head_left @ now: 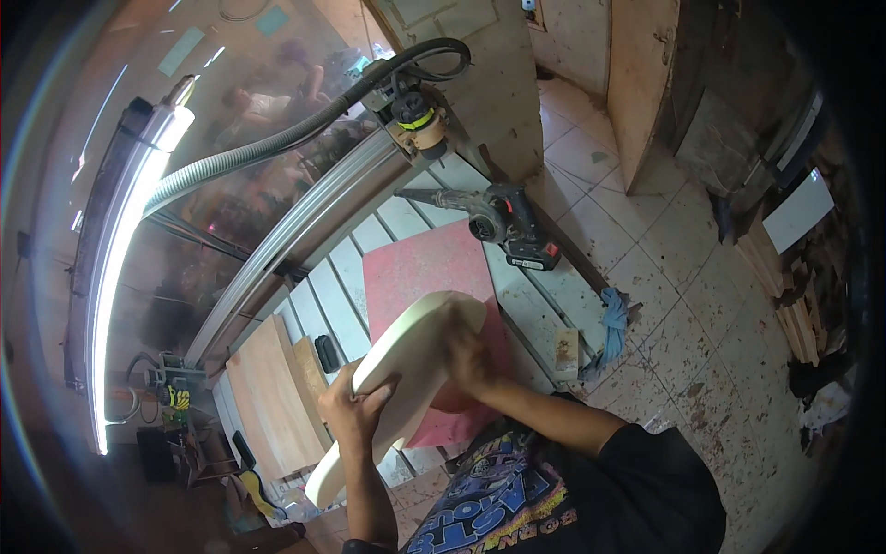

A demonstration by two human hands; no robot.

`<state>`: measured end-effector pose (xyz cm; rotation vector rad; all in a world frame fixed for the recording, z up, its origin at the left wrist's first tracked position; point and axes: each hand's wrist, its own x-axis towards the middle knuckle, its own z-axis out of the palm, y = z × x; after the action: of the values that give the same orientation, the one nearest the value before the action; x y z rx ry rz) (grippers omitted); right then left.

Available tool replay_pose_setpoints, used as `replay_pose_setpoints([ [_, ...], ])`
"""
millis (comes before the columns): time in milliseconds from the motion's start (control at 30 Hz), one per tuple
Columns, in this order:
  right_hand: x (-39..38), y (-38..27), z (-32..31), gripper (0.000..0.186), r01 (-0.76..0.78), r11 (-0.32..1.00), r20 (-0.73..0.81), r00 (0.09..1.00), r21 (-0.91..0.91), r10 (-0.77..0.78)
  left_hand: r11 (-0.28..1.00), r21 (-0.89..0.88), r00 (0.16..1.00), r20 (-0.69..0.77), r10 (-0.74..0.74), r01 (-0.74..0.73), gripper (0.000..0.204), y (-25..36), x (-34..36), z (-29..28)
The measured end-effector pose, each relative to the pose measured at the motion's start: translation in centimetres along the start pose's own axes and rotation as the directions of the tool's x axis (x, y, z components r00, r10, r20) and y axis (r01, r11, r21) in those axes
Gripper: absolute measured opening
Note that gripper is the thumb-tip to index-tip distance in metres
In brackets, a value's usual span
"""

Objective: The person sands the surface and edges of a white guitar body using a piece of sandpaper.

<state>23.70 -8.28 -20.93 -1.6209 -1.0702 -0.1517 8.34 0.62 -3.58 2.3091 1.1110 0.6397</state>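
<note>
A pale cream, curved board with rounded ends (413, 365) is held tilted over the slatted bench. My left hand (355, 406) grips it by its left side, with the thumb on the face and the fingers round the edge. My right hand (469, 355) is against the board's face near its upper right end, smeared by motion. Whether that hand holds anything cannot be made out. Under the board lies a pink sheet (429, 263), partly covered by it.
A black cordless blower (503, 222) rests beyond the pink sheet, below a spindle motor (420, 120) on a metal rail (305, 222). Wooden panels (277, 397) lie at left beside a small black object (327, 354). A blue rag (611, 323) hangs at the bench's right edge.
</note>
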Motion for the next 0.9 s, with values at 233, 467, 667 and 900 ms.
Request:
replay_pose_setpoints([
  [233,4.5,-7.5,-4.0,0.078,0.022,0.974,0.171,0.983,0.227,-0.062,0.999,-0.006,0.999,-0.007,0.040,-0.040,0.043,-0.4,-0.7,0.1],
  [467,2.9,-0.2,-2.5,0.070,-0.212,0.942,-0.015,0.975,0.260,0.224,0.996,0.083,1.000,0.007,0.028,-0.029,0.043,1.3,-0.3,-0.1],
  [667,5.0,-5.4,-5.6,0.066,-0.064,0.880,0.207,0.978,0.471,-0.039,1.000,0.021,0.999,-0.034,0.024,-0.023,0.046,0.4,-1.5,0.1],
  [900,1.1,3.7,-2.3,0.071,-0.518,0.800,0.213,0.855,0.303,0.473,0.999,0.034,0.999,-0.031,0.027,-0.026,0.044,0.6,-0.7,0.1],
])
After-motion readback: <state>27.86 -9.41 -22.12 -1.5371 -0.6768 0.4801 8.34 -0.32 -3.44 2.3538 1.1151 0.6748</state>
